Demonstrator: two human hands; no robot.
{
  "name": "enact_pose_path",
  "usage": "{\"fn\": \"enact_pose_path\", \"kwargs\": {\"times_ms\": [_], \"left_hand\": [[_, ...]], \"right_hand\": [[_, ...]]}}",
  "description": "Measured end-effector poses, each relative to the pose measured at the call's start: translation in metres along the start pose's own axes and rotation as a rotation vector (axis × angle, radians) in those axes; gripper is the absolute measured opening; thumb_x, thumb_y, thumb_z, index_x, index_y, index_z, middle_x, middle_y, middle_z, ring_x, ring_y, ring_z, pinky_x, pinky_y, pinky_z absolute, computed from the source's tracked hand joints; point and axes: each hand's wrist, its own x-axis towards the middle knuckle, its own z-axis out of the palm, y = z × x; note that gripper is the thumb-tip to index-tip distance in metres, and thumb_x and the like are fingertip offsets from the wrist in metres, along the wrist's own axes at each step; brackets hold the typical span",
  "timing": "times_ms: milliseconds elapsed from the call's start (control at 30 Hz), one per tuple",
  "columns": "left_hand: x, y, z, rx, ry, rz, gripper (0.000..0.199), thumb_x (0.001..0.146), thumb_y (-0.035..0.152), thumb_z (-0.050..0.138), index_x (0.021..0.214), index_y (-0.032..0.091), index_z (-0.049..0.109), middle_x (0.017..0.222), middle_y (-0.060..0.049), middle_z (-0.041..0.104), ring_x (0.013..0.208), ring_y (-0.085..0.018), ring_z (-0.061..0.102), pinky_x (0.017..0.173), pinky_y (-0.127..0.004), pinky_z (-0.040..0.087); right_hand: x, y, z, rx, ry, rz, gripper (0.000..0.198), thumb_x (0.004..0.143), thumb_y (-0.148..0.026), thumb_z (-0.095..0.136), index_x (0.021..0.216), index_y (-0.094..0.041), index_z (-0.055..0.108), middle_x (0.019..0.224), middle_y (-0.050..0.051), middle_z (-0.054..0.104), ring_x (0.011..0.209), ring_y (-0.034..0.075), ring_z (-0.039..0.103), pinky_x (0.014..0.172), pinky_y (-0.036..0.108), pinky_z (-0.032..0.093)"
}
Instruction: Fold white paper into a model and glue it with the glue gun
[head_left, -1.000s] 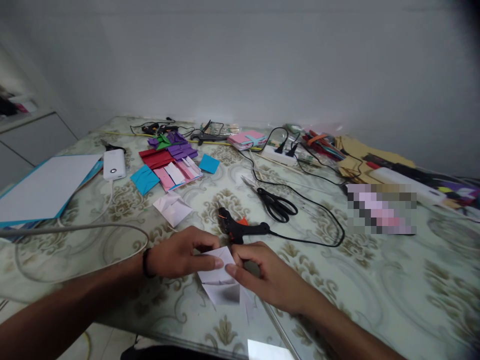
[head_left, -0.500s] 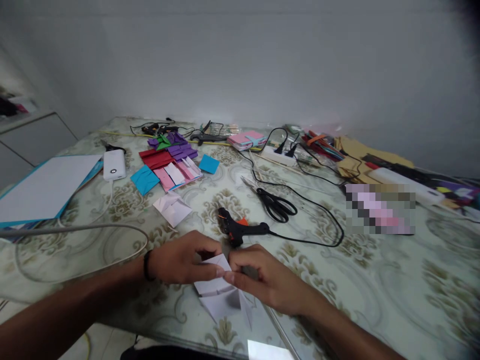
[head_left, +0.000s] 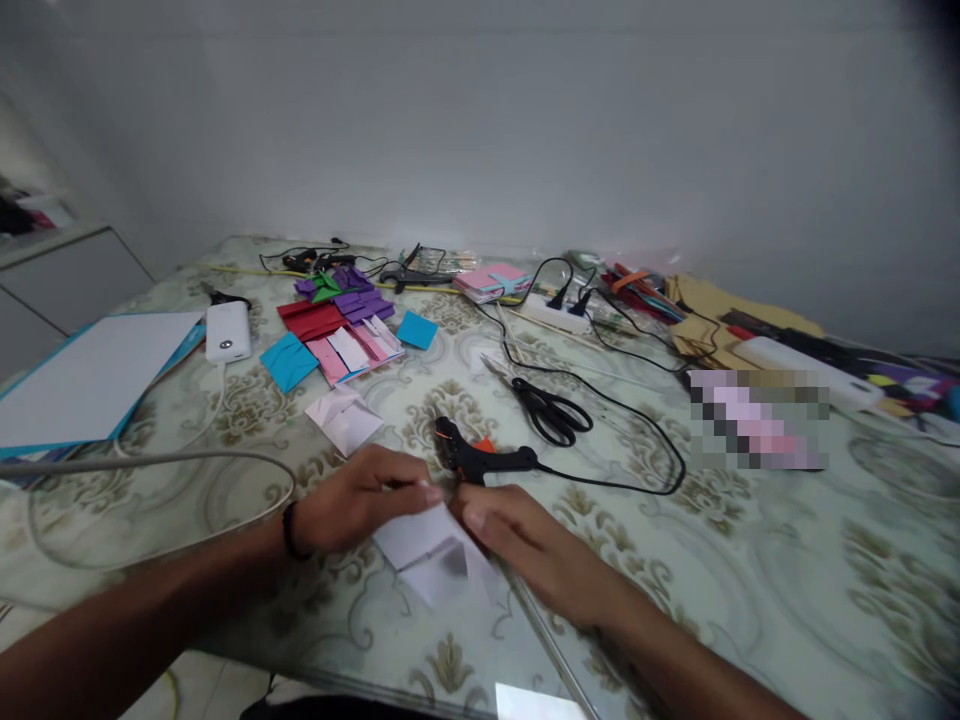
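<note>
A white sheet of folded paper (head_left: 427, 545) is held between my two hands near the table's front edge, its lower flaps standing apart. My left hand (head_left: 364, 500), with a black band at the wrist, pinches its upper edge between thumb and fingers. My right hand (head_left: 525, 535) grips the paper's right side, its fingertips partly hidden. Just beyond my hands lies a black glue gun (head_left: 487, 460), with a bit of orange paper (head_left: 484, 444) behind it. To the left, a white folded paper piece (head_left: 345, 420) rests on the table.
Black-handled scissors (head_left: 551, 408) lie past the glue gun's cord. Folded coloured papers (head_left: 311, 320) are grouped at centre left, near a white power bank (head_left: 228, 332). A power strip (head_left: 555, 313) stands farther back. A clear stick (head_left: 551, 640) lies by my right hand.
The folded paper has turned and dropped slightly to the left between my hands. My left thumb has shifted up along its edge, and the two thumbs have moved apart.
</note>
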Motion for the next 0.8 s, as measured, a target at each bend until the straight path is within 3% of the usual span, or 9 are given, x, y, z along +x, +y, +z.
{"fn": "enact_pose_path", "kwargs": {"times_ms": [133,233,300,367,467,567,700,767,800], "left_hand": [[0.004,-0.005,-0.004,-0.017,0.357,-0.115,0.044,0.097,0.047,0.047,0.064,0.018,0.038,0.061,0.005,0.033,0.056,-0.009,0.031,0.05,-0.025,0.023],[0.007,-0.009,-0.006,0.033,0.465,-0.119,0.046,0.098,0.048,0.045,0.063,0.018,0.036,0.061,0.005,0.032,0.055,-0.009,0.029,0.05,-0.025,0.023],[0.008,-0.009,-0.005,0.062,0.425,-0.101,0.048,0.097,0.047,0.046,0.061,0.018,0.038,0.059,0.005,0.034,0.055,-0.009,0.031,0.051,-0.024,0.025],[0.007,-0.009,-0.004,0.054,0.324,-0.072,0.042,0.096,0.046,0.051,0.067,0.016,0.052,0.063,0.003,0.047,0.059,-0.01,0.041,0.053,-0.023,0.031],[0.005,-0.007,0.0,-0.022,0.179,-0.022,0.024,0.088,0.04,0.066,0.095,0.017,0.067,0.088,-0.003,0.067,0.079,-0.015,0.06,0.067,-0.024,0.045],[0.004,-0.007,0.002,-0.048,0.075,-0.024,0.019,0.086,0.035,0.07,0.091,0.017,0.067,0.088,-0.003,0.069,0.083,-0.016,0.064,0.076,-0.025,0.049],[0.004,-0.008,0.002,0.031,0.044,-0.064,0.021,0.088,0.034,0.066,0.078,0.016,0.064,0.076,0.0,0.065,0.074,-0.013,0.06,0.071,-0.023,0.047],[0.005,-0.009,0.001,0.041,0.073,-0.087,0.02,0.088,0.033,0.065,0.078,0.016,0.063,0.076,0.0,0.064,0.075,-0.013,0.059,0.071,-0.023,0.047],[0.006,-0.009,0.0,0.042,0.091,-0.1,0.02,0.087,0.033,0.064,0.078,0.016,0.062,0.076,0.0,0.063,0.076,-0.014,0.058,0.071,-0.023,0.047]], "right_hand": [[-0.001,-0.003,-0.007,0.054,0.078,-0.014,0.041,0.093,-0.054,0.056,0.116,-0.021,0.06,0.1,0.005,0.065,0.088,0.02,0.059,0.076,0.029,0.045],[0.001,-0.003,-0.009,-0.069,0.207,0.07,0.042,0.087,-0.045,0.068,0.121,-0.022,0.061,0.101,0.005,0.069,0.086,0.02,0.062,0.076,0.029,0.046],[0.002,-0.002,-0.009,-0.114,0.25,0.1,0.025,0.093,-0.042,0.06,0.104,-0.02,0.067,0.087,0.003,0.068,0.077,0.017,0.061,0.07,0.027,0.045],[0.003,-0.001,-0.009,-0.141,0.255,0.088,0.029,0.098,-0.04,0.052,0.085,-0.018,0.066,0.075,0.001,0.064,0.07,0.015,0.057,0.063,0.025,0.041],[0.003,-0.001,-0.007,-0.207,0.225,0.038,0.04,0.101,-0.041,0.048,0.071,-0.017,0.058,0.065,-0.002,0.054,0.062,0.012,0.049,0.059,0.024,0.036],[0.003,-0.002,-0.003,-0.221,0.144,0.004,0.041,0.103,-0.041,0.044,0.073,-0.016,0.058,0.064,-0.003,0.05,0.06,0.011,0.045,0.058,0.024,0.034],[0.003,-0.003,-0.007,-0.24,0.111,-0.03,0.043,0.105,-0.039,0.039,0.072,-0.017,0.057,0.065,-0.002,0.051,0.061,0.012,0.047,0.058,0.025,0.037],[0.004,0.001,-0.017,-0.282,0.149,-0.059,0.04,0.105,-0.035,0.036,0.08,-0.017,0.062,0.077,0.002,0.06,0.071,0.015,0.056,0.068,0.027,0.044],[0.005,0.004,-0.024,-0.32,0.195,-0.052,0.033,0.105,-0.032,0.037,0.095,-0.018,0.065,0.091,0.005,0.065,0.085,0.018,0.06,0.079,0.03,0.047]]}}
